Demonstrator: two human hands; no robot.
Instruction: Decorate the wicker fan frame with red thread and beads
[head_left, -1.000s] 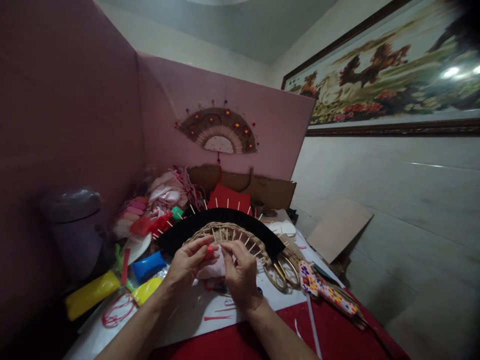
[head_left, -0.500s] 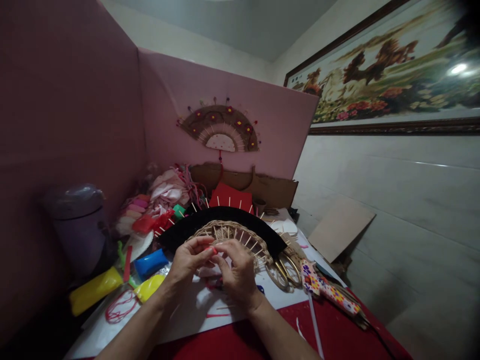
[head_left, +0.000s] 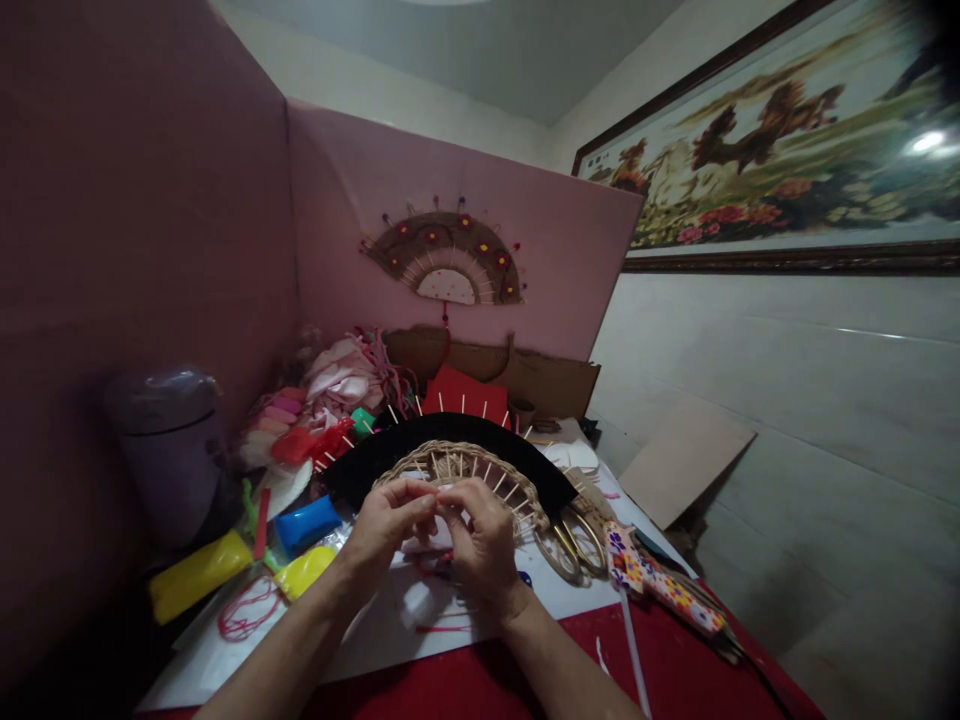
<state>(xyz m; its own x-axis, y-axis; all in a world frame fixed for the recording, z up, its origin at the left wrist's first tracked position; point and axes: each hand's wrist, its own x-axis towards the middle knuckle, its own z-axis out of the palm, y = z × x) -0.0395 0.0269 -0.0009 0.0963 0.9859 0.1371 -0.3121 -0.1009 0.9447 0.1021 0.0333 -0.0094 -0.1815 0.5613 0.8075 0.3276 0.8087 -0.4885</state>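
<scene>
My left hand (head_left: 393,520) and my right hand (head_left: 480,535) meet fingertip to fingertip at the centre of the head view, both with fingers pinched. Between the tips only a hint of reddish colour shows; the piece itself is nearly hidden. Just beyond my hands lies a fan shape with a black band (head_left: 457,427), a woven wicker arc (head_left: 525,484) and pale sticks poking out. Gold-handled scissors (head_left: 586,545) rest right of my right hand.
Blue packet (head_left: 306,525), yellow packet (head_left: 199,575) and red thread (head_left: 246,610) lie left. A bottle (head_left: 171,450) stands behind them. A flower-patterned glue gun (head_left: 667,590) lies right. A finished fan (head_left: 450,250) hangs on the pink panel (head_left: 570,240).
The small red-orange piece that showed between my fingertips is now almost covered by them. The whole view has shifted slightly, with things appearing a little farther right.
</scene>
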